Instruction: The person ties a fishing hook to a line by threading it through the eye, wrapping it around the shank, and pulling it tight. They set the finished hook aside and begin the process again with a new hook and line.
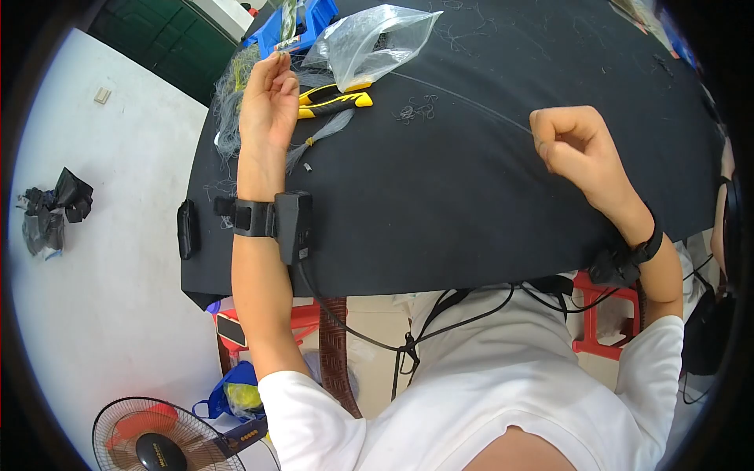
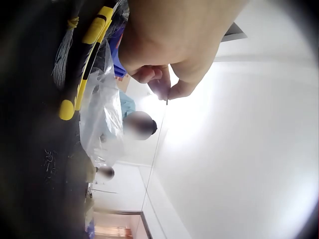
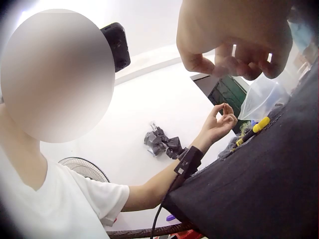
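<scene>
My left hand is raised over the table's left side, its thumb and fingertips pinching the end of a thin line. A small dark tip pokes out from those fingertips in the left wrist view, and the line runs away from there. On the right, my right hand has its fingers curled and pinches the line's other stretch. Between the hands the line passes by a clear plastic bag. Beside the left hand lie yellow-and-black handles of a tool and a banded bundle of pale strands.
A blue bin stands behind the left hand, near tangled strands. Small dark curled pieces lie on the black tablecloth. A black case sits at the left edge. A cable hangs from the left wrist camera.
</scene>
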{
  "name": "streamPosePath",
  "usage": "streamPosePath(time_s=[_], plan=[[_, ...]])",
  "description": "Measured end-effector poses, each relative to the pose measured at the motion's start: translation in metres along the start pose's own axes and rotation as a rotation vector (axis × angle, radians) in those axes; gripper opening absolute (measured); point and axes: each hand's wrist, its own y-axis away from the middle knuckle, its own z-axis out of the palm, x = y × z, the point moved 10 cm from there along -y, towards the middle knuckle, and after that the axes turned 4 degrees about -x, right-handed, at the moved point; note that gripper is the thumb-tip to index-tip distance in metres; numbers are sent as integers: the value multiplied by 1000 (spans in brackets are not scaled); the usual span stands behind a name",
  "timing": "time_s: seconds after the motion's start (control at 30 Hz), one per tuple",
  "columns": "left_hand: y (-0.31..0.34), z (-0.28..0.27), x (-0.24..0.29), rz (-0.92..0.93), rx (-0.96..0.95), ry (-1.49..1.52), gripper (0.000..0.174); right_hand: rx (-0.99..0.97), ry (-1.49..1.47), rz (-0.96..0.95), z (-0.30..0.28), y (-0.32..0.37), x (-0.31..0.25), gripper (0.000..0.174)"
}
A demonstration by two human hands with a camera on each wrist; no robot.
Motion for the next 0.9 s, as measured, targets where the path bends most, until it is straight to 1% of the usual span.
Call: streamPosePath(time_s=[0.1,0.13,0.23,0.27,0.33,0.4,0.43,0.53,0.57,0.6,0.63,0.7,0.8,0.9], plan=[[-3,0,6,43,-44,-7,15,72,43,5,-14,-3,6,18],[-3,1,8,55,-60,-2,15,138,60,41,-15,-3,7,19],[-4,2,11,80,-73,3,15,173,93,57,-19,-4,12,23],[-2,4,12,88,-71,4,15,193,98,90,-22,-4,17,26],[2,13,14,147,-92,-102,14,234,108,157,-28,-5,27,31],[12,30,10,196,-117,-228,14,232,177,189,-37,-7,32,22],[20,41,5,213,-134,-300,14,236,210,209,-40,-5,33,21],[56,88,-18,264,-241,-549,13,311,59,129,-28,-7,15,14],[69,103,-25,283,-286,-634,13,250,-38,97,-20,-8,14,11],[78,115,-31,290,-339,-663,12,188,-138,65,-11,-10,12,14],[87,125,-36,298,-391,-694,11,129,-197,78,0,-10,9,18],[102,136,-49,301,-482,-710,10,52,-373,92,19,-8,4,20],[116,145,-62,297,-573,-703,8,14,-433,23,32,-7,2,21],[120,150,-69,299,-611,-736,8,11,-379,77,30,-5,11,18]])
